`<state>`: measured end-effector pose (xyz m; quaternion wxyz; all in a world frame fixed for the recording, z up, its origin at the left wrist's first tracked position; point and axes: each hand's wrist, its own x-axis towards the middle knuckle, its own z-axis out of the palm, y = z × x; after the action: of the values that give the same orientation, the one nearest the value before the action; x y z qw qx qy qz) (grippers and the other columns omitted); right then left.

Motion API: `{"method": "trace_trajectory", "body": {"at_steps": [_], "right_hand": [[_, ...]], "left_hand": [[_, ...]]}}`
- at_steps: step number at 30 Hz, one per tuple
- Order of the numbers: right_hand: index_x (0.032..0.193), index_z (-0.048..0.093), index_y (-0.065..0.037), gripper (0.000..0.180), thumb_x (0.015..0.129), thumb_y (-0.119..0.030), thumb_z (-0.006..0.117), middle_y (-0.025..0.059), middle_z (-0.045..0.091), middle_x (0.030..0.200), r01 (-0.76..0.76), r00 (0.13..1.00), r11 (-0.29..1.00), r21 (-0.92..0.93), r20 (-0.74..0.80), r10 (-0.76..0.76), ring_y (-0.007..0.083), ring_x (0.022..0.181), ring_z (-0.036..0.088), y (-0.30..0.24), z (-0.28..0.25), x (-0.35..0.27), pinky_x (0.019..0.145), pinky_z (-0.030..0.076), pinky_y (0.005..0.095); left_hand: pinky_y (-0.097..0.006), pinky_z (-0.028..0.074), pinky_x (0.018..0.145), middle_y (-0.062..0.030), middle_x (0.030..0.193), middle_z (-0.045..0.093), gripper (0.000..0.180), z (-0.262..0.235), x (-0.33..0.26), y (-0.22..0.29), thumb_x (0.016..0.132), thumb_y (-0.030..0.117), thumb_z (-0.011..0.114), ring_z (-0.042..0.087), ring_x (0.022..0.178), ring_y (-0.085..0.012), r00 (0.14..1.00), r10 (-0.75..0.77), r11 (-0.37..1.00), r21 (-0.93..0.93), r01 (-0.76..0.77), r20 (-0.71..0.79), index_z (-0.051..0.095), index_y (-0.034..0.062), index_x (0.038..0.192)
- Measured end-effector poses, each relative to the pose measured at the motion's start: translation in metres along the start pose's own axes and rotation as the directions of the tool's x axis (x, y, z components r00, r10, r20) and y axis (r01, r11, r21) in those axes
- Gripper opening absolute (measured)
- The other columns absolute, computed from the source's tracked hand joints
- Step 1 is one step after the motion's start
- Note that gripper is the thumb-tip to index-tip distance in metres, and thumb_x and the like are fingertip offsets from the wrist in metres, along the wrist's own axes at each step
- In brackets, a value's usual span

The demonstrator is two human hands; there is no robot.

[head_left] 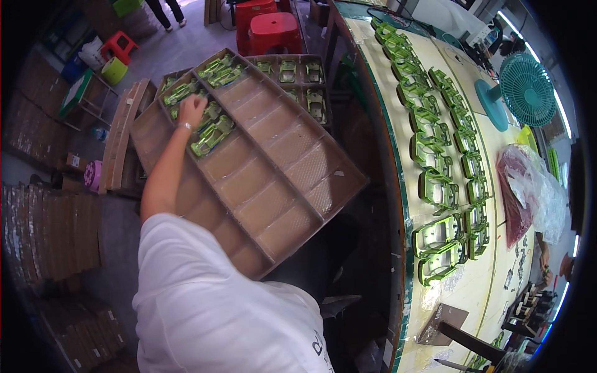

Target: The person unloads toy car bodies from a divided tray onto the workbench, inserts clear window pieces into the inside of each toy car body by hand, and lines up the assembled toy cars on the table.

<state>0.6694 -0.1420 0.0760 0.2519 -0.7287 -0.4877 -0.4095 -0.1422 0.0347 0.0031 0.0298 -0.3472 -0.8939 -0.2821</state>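
My left hand (191, 110), with a band at its wrist, reaches over the far left part of a brown divided tray (292, 214). Its fingers are curled closed; what they hold, if anything, is hidden. Right beside it lie bright green plastic frames (212, 135) in the compartments, and another group of green frames (219, 69) fills the far corner of the tray. The nearer compartments show bare brown bottoms. My right hand is not in view.
To the right, a long table (385, 186) carries two rows of green frames (435, 149), a teal fan (525, 90) and a plastic bag (535, 186). Another filled tray (317, 78) lies beyond. Red stools (273, 31) stand behind; stacked cardboard (53, 230) is at left.
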Motion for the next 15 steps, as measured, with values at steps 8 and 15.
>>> {"method": "trace_trajectory", "body": {"at_steps": [8,15], "right_hand": [[0.074,0.058,-0.003,0.036,0.087,-0.029,0.035,0.0103,0.055,0.07,-0.003,0.999,0.995,-0.105,0.034,0.006,0.0271,0.066,0.052,-0.01,-0.01,0.009,0.062,0.04,0.0384],[0.079,0.055,0.001,0.016,0.079,-0.01,0.043,0.0144,0.055,0.08,-0.089,0.994,0.996,0.006,0.056,0.089,0.0312,0.077,0.051,0.014,-0.003,-0.006,0.069,0.039,0.0392]], "left_hand": [[-0.04,0.04,0.073,-0.0176,0.087,0.054,0.024,0.006,-0.053,-0.034,0.07,0.021,0.056,0.05,0.084,-0.0334,0.958,0.147,0.939,0.27,-0.213,0.245,0.055,-0.0007,0.081],[-0.042,0.042,0.07,-0.0187,0.081,0.055,0.014,-0.03,-0.042,0.005,0.071,0.015,0.055,0.053,0.08,-0.0344,0.952,0.182,0.873,0.406,-0.273,0.248,0.055,0.001,0.075]]}}
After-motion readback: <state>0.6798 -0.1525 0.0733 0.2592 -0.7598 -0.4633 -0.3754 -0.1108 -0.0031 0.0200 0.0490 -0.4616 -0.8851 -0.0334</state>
